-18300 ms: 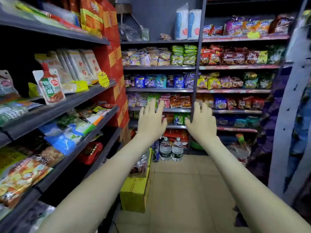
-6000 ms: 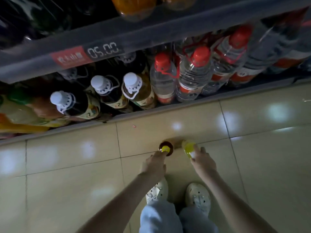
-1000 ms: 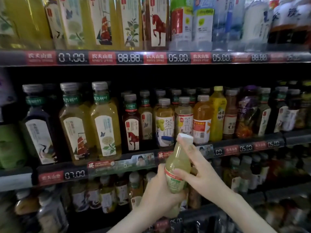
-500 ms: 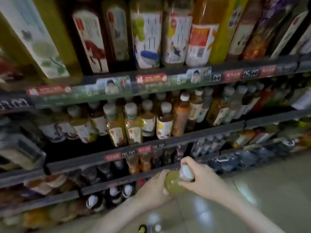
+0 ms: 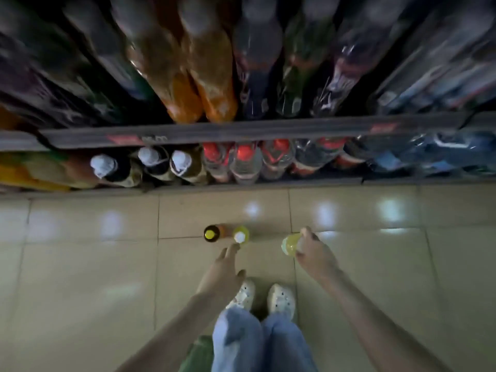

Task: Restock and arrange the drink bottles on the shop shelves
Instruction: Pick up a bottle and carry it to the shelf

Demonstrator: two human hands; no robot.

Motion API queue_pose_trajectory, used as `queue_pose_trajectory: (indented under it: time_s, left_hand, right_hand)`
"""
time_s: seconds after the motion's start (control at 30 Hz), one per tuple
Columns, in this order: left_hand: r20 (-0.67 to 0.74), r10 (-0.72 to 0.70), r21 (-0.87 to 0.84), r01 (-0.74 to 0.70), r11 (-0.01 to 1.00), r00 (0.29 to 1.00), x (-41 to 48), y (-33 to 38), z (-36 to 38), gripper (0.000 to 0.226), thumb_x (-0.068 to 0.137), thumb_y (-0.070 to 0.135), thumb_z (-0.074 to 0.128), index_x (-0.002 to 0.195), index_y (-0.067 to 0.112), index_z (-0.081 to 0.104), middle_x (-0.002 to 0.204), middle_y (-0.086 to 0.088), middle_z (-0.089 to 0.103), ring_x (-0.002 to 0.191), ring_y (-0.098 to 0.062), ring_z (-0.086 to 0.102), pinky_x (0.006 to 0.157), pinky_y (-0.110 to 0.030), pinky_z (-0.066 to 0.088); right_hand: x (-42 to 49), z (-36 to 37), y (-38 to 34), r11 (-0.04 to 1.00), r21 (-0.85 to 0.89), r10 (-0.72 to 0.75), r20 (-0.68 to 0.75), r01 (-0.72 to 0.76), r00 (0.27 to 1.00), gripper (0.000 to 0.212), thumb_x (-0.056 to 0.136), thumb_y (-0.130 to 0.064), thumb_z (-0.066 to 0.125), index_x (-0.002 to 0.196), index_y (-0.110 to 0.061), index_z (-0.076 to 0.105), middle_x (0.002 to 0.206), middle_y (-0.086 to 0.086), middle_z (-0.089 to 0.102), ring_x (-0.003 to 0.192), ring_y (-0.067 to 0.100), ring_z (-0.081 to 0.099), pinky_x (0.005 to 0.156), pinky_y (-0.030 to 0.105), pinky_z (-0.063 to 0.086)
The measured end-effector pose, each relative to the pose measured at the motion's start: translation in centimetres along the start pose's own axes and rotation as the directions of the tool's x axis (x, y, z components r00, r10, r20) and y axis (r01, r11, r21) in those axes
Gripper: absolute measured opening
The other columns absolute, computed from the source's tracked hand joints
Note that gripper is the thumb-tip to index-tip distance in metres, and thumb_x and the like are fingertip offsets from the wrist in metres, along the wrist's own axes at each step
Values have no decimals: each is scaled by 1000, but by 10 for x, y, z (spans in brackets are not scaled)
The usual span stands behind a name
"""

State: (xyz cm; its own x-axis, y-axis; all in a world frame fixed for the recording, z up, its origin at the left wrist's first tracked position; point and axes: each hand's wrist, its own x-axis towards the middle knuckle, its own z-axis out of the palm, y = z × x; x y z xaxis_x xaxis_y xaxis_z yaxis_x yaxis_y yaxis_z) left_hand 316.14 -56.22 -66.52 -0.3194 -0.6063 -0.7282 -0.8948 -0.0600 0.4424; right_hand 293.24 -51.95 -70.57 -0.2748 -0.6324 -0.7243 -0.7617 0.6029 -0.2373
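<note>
The right hand (image 5: pixel 312 251) is gripping a pale yellow-green bottle (image 5: pixel 289 244) with fingers closed round it, low over the floor (image 5: pixel 80 264). The left hand (image 5: pixel 224 275) is reaching, fingers spread and empty, toward a white-capped yellowish bottle (image 5: pixel 240 235) standing just beside a dark yellow-capped bottle (image 5: pixel 211 233). The bottom shelf (image 5: pixel 308 181) is holding red-capped water bottles (image 5: pixel 245 163).

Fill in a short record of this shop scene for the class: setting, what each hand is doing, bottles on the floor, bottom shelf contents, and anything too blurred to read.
Setting: tiled floor in front of drink shelves, seen from above
Left hand: open, fingertips close to the white-capped bottle
Right hand: gripping a pale yellow bottle
Floor bottles: white-capped bottle beside a dark yellow-capped bottle, both upright
Bottom shelf: white-capped dark bottles, then red-capped clear bottles
Unreadable: the price strip, upper bottles' labels
</note>
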Motion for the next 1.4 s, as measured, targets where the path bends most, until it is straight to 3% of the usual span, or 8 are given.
queue_pose_trajectory:
  time_s: [0.13,0.23,0.47,0.63,0.9,1.0,1.13,1.4]
  left_hand:
    - [57,-1,49,-2,999,998,62,-35,53,55,94,18,51,145,19,28,145,-2,35,129,-19,41,99,-35,41]
    - [58,-21,59,18,998,998,92,-56,84,51,96,20,48,143,21,31,143,1,37,129,-17,40,96,-35,44]
    - [54,-38,133,30,991,998,115,-58,113,47,96,21,48,141,18,34,139,-2,41,126,-19,44,94,-35,45]
    - [46,6,156,-13,988,999,69,-4,70,47,96,20,47,141,17,34,141,-4,40,127,-22,45,93,-36,44]
    - [23,273,204,-272,941,962,-70,193,-68,45,96,23,44,140,21,36,141,-3,42,123,-25,48,94,-32,43]
    - [-54,477,198,-458,866,877,-129,284,-119,42,96,26,45,138,25,39,139,-1,46,123,-21,49,98,-32,42]
    - [-213,724,240,-683,690,656,-210,403,-177,36,97,26,47,132,21,47,129,1,54,118,-16,52,96,-26,40]
    - [-469,818,147,-884,444,333,-333,550,-223,23,96,29,51,119,30,50,103,16,59,94,6,55,76,-6,41]
  right_hand:
    - [76,88,35,995,46,87,53,-89,995,45,98,-17,41,140,-7,31,115,13,55,108,33,58,72,23,42]
    - [114,136,46,997,20,77,75,-79,994,45,91,-8,49,132,-4,31,123,19,53,108,37,59,79,36,47]
    - [116,180,56,995,100,20,40,-24,999,62,93,-15,56,145,-5,23,142,14,37,126,30,45,94,36,44]
    - [41,114,40,950,313,14,5,-14,1000,74,94,-22,58,151,-10,13,154,10,22,136,28,37,102,36,40]
    - [-152,-110,10,787,596,23,-284,158,959,45,90,-19,63,133,-14,48,123,-2,56,110,13,57,88,18,41]
    - [-219,-212,-4,730,619,29,-453,291,891,31,89,-11,64,116,-22,55,113,-2,63,99,9,61,79,16,47]
    - [-307,-345,-9,665,526,1,-710,530,704,18,91,-14,63,103,-27,58,99,-15,64,87,-12,60,71,6,44]
    - [-437,-499,35,505,373,29,-909,778,417,19,94,-31,58,112,-31,57,105,-15,63,93,-4,60,79,20,53]
